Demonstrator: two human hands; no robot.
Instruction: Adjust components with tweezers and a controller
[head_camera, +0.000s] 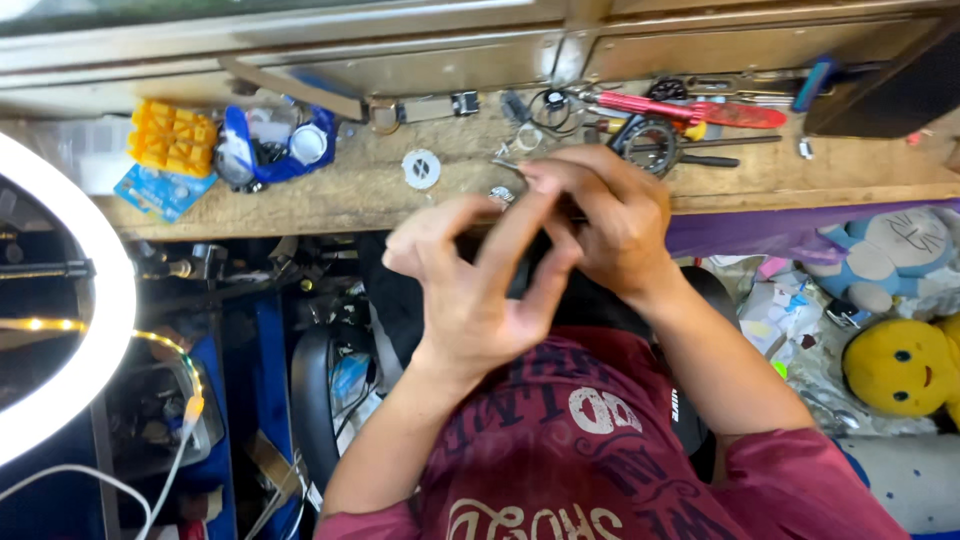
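Observation:
Both hands meet in front of my chest, just below the front edge of a wooden bench (330, 195). My left hand (470, 295) has its fingers curled around a small dark object (527, 262) that is mostly hidden between the hands. My right hand (612, 222) closes over the same spot from the right, with its fingers pinching a thin metal tool (508, 167) whose tip sticks out to the upper left. The two hands touch each other. What the dark object is cannot be told.
On the bench lie a yellow plastic block (172, 138), a blue holder with round parts (272, 146), a white disc (421, 168), a black ring-shaped tool (650, 146) and a red-handled tool (700, 109). A lit ring light (75, 300) stands left. Plush toys (900, 365) lie right.

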